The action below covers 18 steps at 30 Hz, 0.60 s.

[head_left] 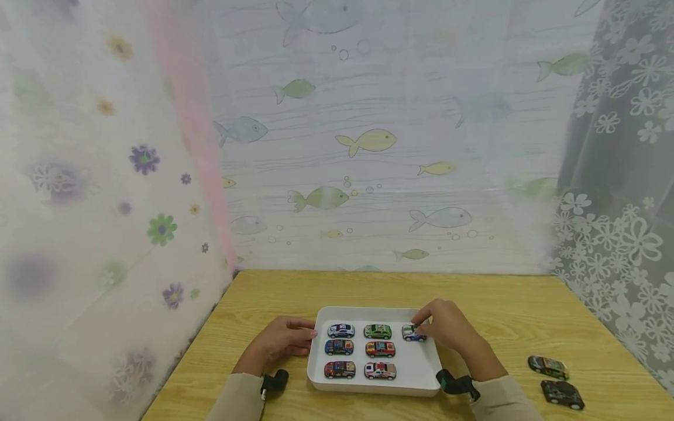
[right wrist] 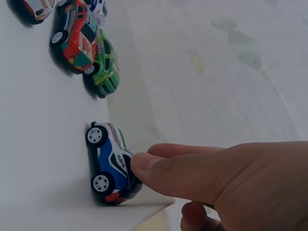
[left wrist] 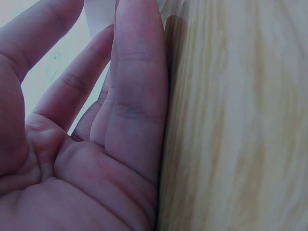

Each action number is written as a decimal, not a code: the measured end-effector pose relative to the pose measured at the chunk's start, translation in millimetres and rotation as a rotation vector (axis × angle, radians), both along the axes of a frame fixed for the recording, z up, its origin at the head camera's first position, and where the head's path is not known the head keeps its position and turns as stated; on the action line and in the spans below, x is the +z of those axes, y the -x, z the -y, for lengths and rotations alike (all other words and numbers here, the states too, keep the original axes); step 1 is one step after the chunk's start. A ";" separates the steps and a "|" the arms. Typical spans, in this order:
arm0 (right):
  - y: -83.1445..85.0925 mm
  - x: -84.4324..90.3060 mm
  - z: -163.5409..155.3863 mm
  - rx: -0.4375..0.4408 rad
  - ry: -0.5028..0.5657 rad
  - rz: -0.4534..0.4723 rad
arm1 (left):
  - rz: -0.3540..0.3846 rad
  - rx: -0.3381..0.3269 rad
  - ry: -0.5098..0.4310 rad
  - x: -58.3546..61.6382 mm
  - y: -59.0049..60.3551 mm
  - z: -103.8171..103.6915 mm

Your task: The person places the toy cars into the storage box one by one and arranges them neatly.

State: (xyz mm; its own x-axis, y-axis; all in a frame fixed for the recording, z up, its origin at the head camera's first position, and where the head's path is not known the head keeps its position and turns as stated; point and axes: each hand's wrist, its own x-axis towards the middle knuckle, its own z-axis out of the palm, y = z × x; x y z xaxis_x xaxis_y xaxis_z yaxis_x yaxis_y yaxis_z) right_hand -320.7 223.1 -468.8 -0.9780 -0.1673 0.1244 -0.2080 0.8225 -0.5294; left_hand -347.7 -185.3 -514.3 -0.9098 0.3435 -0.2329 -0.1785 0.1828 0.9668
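Seven toy cars sit in the white tray [head_left: 421,380], the seventh being the white-and-blue car [head_left: 413,333] in the back right corner, pinched by the right hand [head_left: 447,327]. Its long axis runs left to right like the others; which end is the nose I cannot tell. Two dark cars [head_left: 549,367] wait on the table [head_left: 526,304] to the right, so the filling looks mostly done; the left hand [head_left: 284,342] rests flat, fingers relaxed, against the tray's left wall.

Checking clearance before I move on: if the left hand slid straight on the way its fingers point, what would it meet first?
Likely the white tray: the left hand lies flat on the table, fingertips at the tray's left wall, seemingly touching it already.
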 end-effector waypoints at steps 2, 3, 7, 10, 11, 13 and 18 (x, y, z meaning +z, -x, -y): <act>0.3 1.1 -0.9 -0.007 -0.005 0.005 | -0.002 0.001 -0.001 0.1 0.2 0.2; 0.0 2.3 -1.7 -0.009 -0.004 0.007 | -0.003 0.001 -0.001 0.1 0.1 0.2; -1.5 7.0 -8.7 -0.009 0.006 0.008 | -0.007 -0.008 -0.002 -0.4 0.0 0.2; -4.5 11.6 -16.7 0.011 0.021 -0.017 | -0.011 -0.012 0.007 -0.3 -0.5 0.5; -5.6 12.8 -19.8 0.019 0.025 -0.031 | -0.011 -0.011 0.010 0.1 -0.8 0.7; -8.1 15.0 -26.8 0.046 0.035 -0.060 | -0.011 -0.008 0.018 1.1 -1.5 0.9; -15.3 16.9 -48.5 0.093 0.060 -0.131 | -0.002 -0.005 0.022 1.9 -1.0 0.5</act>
State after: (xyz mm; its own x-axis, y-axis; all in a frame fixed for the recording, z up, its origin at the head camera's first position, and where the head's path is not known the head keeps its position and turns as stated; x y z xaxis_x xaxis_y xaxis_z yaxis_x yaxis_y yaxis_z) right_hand -305.4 271.6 -451.9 -0.9336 -0.2446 0.2620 -0.3519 0.7640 -0.5408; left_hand -346.8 -185.8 -512.4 -0.9084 0.3433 -0.2386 -0.1755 0.2048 0.9629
